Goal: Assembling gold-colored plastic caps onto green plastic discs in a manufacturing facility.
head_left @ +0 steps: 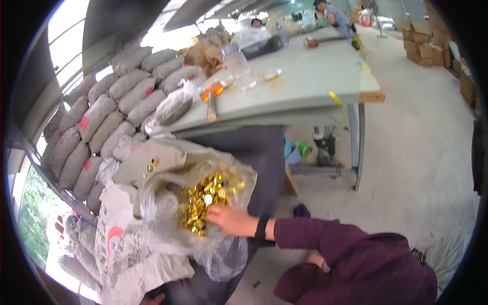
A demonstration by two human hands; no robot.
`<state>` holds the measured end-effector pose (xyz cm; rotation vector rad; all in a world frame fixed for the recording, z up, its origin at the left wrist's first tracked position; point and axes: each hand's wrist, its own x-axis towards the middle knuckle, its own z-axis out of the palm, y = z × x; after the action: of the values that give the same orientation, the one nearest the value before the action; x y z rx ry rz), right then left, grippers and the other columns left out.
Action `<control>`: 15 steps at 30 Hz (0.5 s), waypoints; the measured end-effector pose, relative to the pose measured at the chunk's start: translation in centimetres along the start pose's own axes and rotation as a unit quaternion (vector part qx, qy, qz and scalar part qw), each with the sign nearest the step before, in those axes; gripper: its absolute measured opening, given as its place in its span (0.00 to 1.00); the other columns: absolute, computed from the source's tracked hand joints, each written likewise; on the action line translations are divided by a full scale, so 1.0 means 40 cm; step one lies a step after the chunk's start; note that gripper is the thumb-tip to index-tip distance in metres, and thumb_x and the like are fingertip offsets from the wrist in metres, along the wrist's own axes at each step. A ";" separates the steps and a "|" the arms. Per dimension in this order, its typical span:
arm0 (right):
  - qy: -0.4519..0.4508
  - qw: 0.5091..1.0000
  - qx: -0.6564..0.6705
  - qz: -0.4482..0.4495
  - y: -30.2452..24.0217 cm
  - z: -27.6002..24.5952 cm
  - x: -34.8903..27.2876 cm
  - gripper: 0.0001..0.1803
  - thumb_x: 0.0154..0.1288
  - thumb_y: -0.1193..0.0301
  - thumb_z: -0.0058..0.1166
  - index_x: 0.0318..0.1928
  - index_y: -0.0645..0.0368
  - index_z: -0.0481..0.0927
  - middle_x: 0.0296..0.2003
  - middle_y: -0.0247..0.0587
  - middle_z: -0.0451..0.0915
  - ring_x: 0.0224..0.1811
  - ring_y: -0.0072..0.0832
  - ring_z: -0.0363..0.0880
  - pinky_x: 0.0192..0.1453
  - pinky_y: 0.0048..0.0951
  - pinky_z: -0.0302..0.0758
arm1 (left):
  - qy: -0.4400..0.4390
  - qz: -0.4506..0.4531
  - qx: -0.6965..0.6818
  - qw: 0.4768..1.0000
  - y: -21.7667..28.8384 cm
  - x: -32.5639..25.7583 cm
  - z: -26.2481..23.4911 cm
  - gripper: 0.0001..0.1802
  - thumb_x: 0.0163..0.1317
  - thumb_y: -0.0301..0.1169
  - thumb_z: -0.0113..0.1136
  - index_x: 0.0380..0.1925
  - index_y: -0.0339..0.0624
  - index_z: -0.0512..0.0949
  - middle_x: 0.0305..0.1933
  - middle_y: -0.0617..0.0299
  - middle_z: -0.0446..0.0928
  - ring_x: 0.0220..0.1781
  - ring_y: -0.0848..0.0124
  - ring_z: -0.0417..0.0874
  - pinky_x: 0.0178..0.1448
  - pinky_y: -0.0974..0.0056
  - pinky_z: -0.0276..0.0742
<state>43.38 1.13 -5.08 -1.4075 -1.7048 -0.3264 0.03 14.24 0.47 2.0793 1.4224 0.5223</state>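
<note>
My right hand (230, 220), in a purple sleeve with a black wristband (262, 226), reaches into a clear plastic bag (157, 203). Its fingertips are drawn together at a heap of small shiny gold pieces (195, 216); what they hold, if anything, is hidden. The bag's mouth is spread wide over a white sack (109, 244) printed with a red mark. A few more gold pieces (151, 166) lie beyond the bag. At the lower edge only a bit of my left hand (154, 299) shows, beside the white sack, its fingers mostly cut off.
Dark cloth (264, 152) lies beneath the bag. Ahead stands a long pale table (305, 81) bearing a wooden-handled tool (211, 107) and plastic containers. Stacked sacks (122, 101) line the left. A person (333, 18) bends at the far end; cardboard boxes (419, 46) stand far right.
</note>
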 end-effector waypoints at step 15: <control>0.045 0.995 0.026 0.080 -0.012 -0.009 -0.002 0.13 0.61 0.75 0.49 0.47 0.56 0.72 0.42 0.41 0.69 0.44 0.39 0.75 0.36 0.38 0.76 | 0.070 -0.064 -0.132 0.987 -0.034 -0.006 -0.015 0.18 0.53 0.24 0.64 0.45 0.32 0.77 0.40 0.58 0.79 0.31 0.68 0.79 0.32 0.66 0.76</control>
<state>43.09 0.68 -4.79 -1.4586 -1.5063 -0.2512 -1.37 14.54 0.06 1.7609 1.4657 0.7717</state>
